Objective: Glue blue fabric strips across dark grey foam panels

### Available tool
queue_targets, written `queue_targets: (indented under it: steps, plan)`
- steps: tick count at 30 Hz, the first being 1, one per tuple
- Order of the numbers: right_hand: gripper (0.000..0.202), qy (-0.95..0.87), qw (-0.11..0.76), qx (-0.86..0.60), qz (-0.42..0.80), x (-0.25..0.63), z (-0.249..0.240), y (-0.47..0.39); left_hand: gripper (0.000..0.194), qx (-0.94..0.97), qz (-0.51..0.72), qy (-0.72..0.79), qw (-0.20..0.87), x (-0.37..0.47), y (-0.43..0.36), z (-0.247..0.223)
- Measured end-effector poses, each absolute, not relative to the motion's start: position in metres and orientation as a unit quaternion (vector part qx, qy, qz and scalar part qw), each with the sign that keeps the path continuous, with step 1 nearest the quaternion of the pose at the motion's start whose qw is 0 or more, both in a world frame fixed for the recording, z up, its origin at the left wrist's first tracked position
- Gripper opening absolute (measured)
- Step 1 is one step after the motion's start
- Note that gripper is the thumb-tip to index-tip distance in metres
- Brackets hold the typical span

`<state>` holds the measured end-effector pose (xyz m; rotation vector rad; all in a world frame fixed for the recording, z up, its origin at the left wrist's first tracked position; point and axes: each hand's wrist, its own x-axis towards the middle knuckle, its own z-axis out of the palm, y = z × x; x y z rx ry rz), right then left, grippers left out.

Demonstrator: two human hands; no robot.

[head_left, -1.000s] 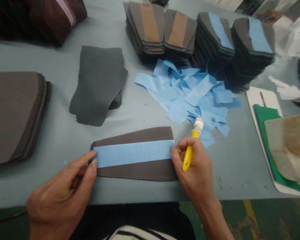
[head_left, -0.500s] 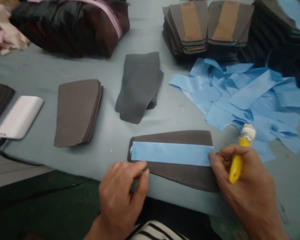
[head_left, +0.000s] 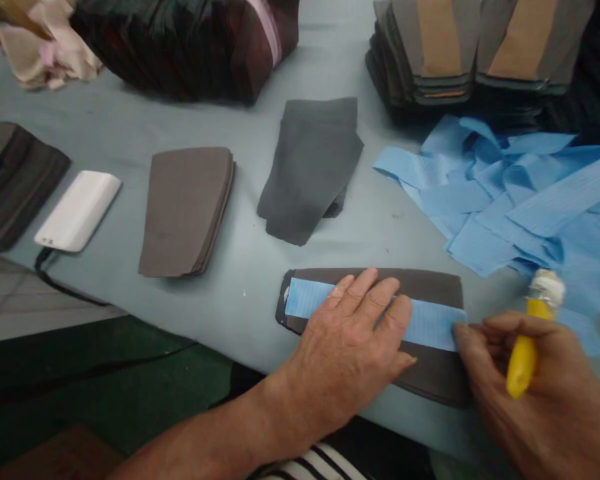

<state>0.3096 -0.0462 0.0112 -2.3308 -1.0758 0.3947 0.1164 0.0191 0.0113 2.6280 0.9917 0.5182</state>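
Observation:
A blue ribbed strip (head_left: 433, 325) lies lengthwise along a dark brown tapered piece (head_left: 425, 283) near the table's front edge. My left hand (head_left: 355, 340) rests flat across the strip's middle, fingers stretched out, covering part of it. At the strip's right end, my right hand (head_left: 540, 393) touches the corner with its thumb. A yellow-handled brush (head_left: 525, 360) is gripped in that same hand, its whitish, coated tip pointing up and away. White residue shows at the narrow left end of the brown piece.
Loose blue strips (head_left: 520, 193) are heaped at the right. Dark grey pieces (head_left: 315, 167) and a brown stack (head_left: 187, 210) lie left of them. A white power bank (head_left: 79, 212) with a black cable sits farther left. Banded stacks (head_left: 440, 40) and a black bundle (head_left: 190, 47) stand behind.
My left hand has moved from the strip's lower left edge onto its middle and flattened out. My right hand keeps the brush at the strip's right end. The whole view has shifted.

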Motion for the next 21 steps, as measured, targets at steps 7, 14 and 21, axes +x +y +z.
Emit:
queue_targets:
  steps: [7,14,21]
  plan:
    - [0.038,-0.404,0.247,-0.872,0.125,0.312,0.012,-0.0482,0.058,0.902,0.191,0.36,0.147,0.1154,0.0149,0.0064]
    - [0.038,-0.405,0.249,-0.869,0.137,0.3105,0.0146,-0.0474,0.063,0.9,0.189,0.368,0.139,0.1167,0.012,0.005]
    - [0.037,-0.384,0.238,-0.88,0.145,0.31,0.0155,-0.0472,0.065,0.903,0.187,0.369,0.119,0.118,0.0117,0.0047]
